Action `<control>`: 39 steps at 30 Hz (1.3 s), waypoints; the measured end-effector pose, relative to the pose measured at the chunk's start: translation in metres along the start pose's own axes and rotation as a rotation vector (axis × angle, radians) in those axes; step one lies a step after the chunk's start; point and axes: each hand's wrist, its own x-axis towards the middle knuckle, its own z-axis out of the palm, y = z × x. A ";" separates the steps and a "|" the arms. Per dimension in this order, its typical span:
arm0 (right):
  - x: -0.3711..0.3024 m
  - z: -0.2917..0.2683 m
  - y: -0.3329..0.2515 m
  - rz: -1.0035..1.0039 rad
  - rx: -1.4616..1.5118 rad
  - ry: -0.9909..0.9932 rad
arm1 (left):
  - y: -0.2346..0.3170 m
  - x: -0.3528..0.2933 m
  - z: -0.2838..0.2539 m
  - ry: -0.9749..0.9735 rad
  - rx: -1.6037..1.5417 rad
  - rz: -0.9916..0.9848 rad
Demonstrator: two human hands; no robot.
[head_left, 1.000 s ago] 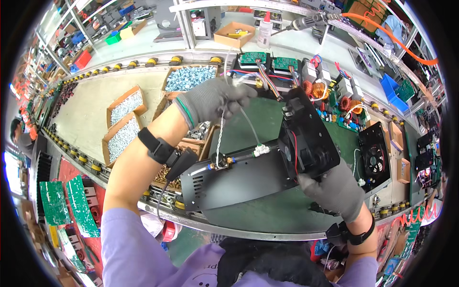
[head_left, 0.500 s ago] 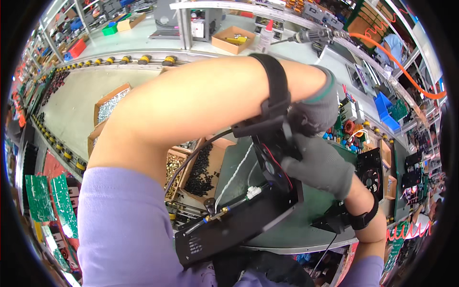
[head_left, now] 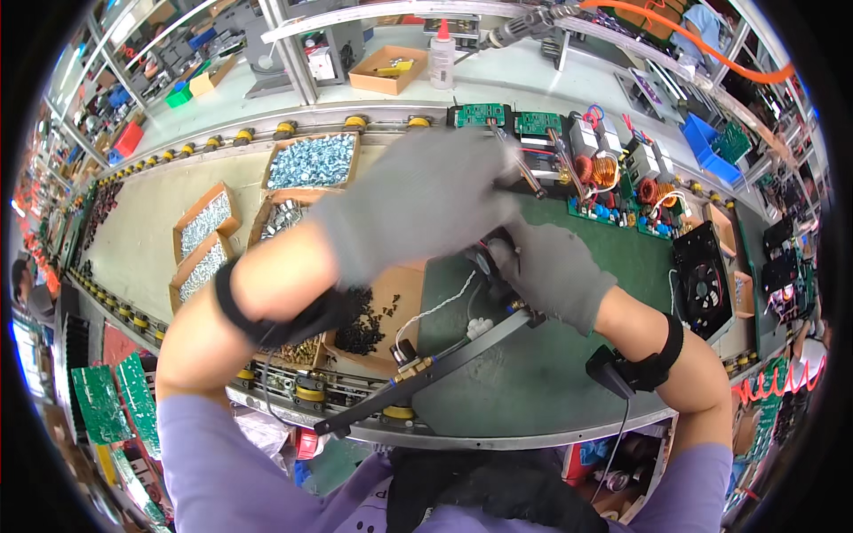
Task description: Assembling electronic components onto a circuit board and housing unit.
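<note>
Panel (head_left: 426, 377) now tipped edge-on, right hand (head_left: 553, 275) gripping it, left hand (head_left: 418, 200) blurred, grip unclear; four screw boxes.

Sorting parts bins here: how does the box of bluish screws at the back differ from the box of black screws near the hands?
The box of bluish screws is filled nearly to its rim and lies in full view; the box of black screws holds only a loose pile on bare cardboard. The left hand and forearm cover part of the black-screw box; nothing covers the bluish one. Both are open cardboard boxes.

The left hand (head_left: 418, 200) has lifted off as the black panel (head_left: 426, 373) turned edge-on.
</note>
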 end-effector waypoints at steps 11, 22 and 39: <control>-0.026 -0.005 0.054 0.118 -0.047 0.186 | 0.086 -0.095 0.023 -0.637 0.044 -0.375; -0.166 -0.018 0.143 0.037 -0.024 0.462 | 0.120 -0.078 0.075 0.005 0.216 0.008; -0.192 0.057 0.231 0.255 -0.008 1.242 | 0.104 -0.045 0.178 -0.377 -0.047 0.170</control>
